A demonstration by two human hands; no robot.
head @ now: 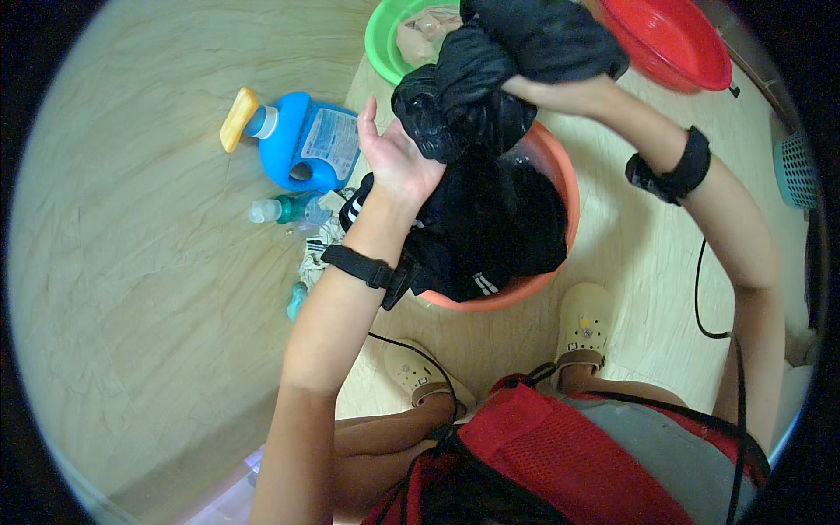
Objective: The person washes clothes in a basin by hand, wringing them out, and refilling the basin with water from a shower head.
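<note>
A bunched, wet-looking black garment point(476, 85) is held up over an orange-red basin point(572, 190). My right hand point(548, 93) grips it from the right, its fingers hidden by the cloth. On the other side my left hand point(403, 164) is turned palm up. The cloth lies across its fingers, which are hidden, and its thumb stands apart. Below, more dark clothing point(492, 230) with white stripes fills the basin and overhangs its near left rim. A little sudsy water point(522, 159) shows inside. Whether the held garment joins the clothing below cannot be told.
Left of the basin lie a blue detergent jug point(289, 141), a yellow brush-like item point(239, 120), a green-and-clear bottle point(283, 209) and pale cloth point(316, 252). A green basin point(379, 39) and red basin point(712, 59) stand beyond. Cream clogs point(586, 321) are near; black cables hang beside my arms.
</note>
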